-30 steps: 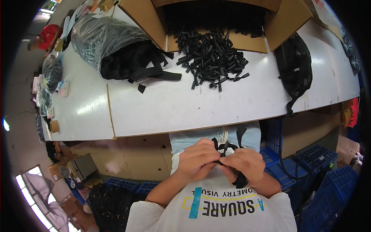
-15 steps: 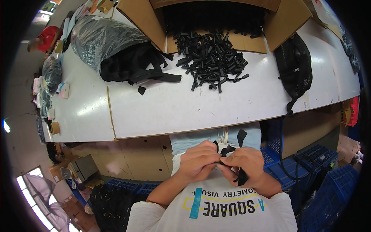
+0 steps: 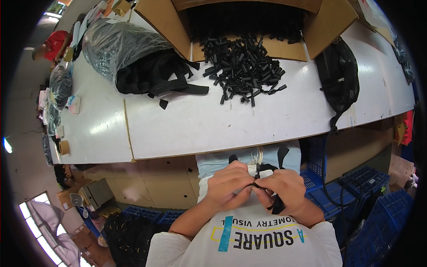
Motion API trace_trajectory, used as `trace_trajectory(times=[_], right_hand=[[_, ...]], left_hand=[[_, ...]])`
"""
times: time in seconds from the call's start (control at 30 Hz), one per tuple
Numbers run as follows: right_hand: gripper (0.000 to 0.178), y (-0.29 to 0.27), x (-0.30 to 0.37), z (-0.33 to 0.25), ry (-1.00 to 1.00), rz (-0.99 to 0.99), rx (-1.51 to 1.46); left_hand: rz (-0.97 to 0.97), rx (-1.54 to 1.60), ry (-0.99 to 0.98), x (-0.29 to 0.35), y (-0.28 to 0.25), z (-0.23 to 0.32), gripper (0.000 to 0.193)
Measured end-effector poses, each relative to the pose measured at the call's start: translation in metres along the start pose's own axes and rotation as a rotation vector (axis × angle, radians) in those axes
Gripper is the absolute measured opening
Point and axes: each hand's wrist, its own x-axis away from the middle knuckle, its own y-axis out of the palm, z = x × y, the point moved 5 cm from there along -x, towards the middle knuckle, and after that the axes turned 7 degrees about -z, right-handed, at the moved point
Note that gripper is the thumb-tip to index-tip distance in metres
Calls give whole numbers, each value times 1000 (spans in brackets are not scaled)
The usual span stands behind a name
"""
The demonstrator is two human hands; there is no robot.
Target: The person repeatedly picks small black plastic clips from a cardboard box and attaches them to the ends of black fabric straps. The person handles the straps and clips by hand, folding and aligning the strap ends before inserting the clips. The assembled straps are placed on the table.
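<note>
Over my lap, my left hand (image 3: 229,184) and my right hand (image 3: 284,184) meet, fingertips pinched together. Both are closed on a black webbing strap (image 3: 282,155). One strap end sticks up beyond my right hand, and more of it hangs below those fingers. A short dark end shows past my left knuckles. Some small black piece (image 3: 258,170) rises between my fingertips; its kind is too small to make out. On the white table (image 3: 195,129) ahead lies a pile of small black parts with short rod-shaped ends (image 3: 242,69).
An open cardboard box (image 3: 282,51) full of black parts stands behind the pile. Left of it, a transparent plastic bag (image 3: 120,42) spills black webbing strips (image 3: 155,73). A black mesh bag (image 3: 340,75) lies right. Blue crates (image 3: 364,182) stand below. A person in red (image 3: 55,42) is far left.
My fingertips have shifted slightly on the strap, and its upper end has moved a little right. A dark end now shows past my left knuckles, and the small piece stands more upright.
</note>
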Motion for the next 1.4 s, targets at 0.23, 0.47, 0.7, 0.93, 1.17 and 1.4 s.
trace_trajectory(times=[0.23,0.47,0.7,0.93,1.17,1.4], right_hand=[[27,4,2,-2,-54,44,81],[26,1,3,3,-29,15,2],[24,-3,-3,2,-8,-9,-37],[23,-2,-4,3,35,-27,-45],[22,-1,-3,8,160,-46,-104],[21,-3,2,16,315,-38,-243]], left_hand=[[43,-47,9,1,0,2,20],[16,-22,14,-1,1,0,22],[-32,-28,51,-3,4,-3,12],[-27,-32,35,-1,3,-3,21],[-9,-5,26,1,5,-5,16],[-62,55,-18,1,6,-10,16]])
